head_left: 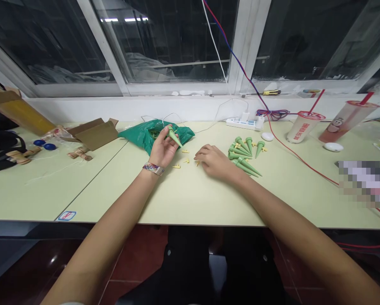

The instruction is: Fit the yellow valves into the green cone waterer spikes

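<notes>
Left hand (165,148) pinched green cone (175,138) between thumb and fingers, above table near bag (136,134). Right hand (213,162) had fingers curled over yellow nozzle (197,163); grip unclear. Several cones (246,167) lay grouped at right, some with nozzles seemingly fitted. Three loose nozzles (176,166) lay between hands, apparently unattached; more green showed inside bag.
</notes>
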Demonstrator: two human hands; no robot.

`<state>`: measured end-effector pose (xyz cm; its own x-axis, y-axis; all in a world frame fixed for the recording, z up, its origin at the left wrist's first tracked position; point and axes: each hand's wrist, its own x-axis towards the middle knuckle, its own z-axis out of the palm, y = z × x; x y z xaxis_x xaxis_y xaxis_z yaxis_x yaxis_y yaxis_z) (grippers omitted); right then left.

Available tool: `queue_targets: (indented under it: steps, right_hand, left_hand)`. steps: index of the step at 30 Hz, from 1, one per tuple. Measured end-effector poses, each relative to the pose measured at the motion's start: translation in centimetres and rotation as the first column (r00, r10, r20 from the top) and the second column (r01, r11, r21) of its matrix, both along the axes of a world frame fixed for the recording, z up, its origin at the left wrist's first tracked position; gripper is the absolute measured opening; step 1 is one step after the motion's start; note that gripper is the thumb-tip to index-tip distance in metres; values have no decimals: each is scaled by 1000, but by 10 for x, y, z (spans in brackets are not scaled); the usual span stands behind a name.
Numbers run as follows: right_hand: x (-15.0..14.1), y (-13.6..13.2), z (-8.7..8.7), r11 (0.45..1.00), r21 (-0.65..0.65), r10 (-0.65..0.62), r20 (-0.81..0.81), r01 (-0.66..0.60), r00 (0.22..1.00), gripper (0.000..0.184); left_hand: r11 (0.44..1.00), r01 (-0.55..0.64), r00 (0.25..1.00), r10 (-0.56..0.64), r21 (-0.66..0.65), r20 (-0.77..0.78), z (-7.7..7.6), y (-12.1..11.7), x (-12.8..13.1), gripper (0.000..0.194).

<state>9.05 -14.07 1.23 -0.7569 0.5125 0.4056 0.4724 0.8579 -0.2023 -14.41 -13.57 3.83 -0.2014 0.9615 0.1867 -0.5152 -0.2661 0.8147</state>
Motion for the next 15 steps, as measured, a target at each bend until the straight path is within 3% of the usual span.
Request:
queue_targets:
  steps: [8,15]
  right_hand:
    - [-27,-5,-3,1000,-5,30,42,-29,999,41]
    - [-46,0,-7,998,26,-52,93,50,994,27]
  left_hand:
    - [991,103,976,-84,-86,200,3,1,-1,23]
    - [991,76,996,-72,-108,44,-1,2,-1,29]
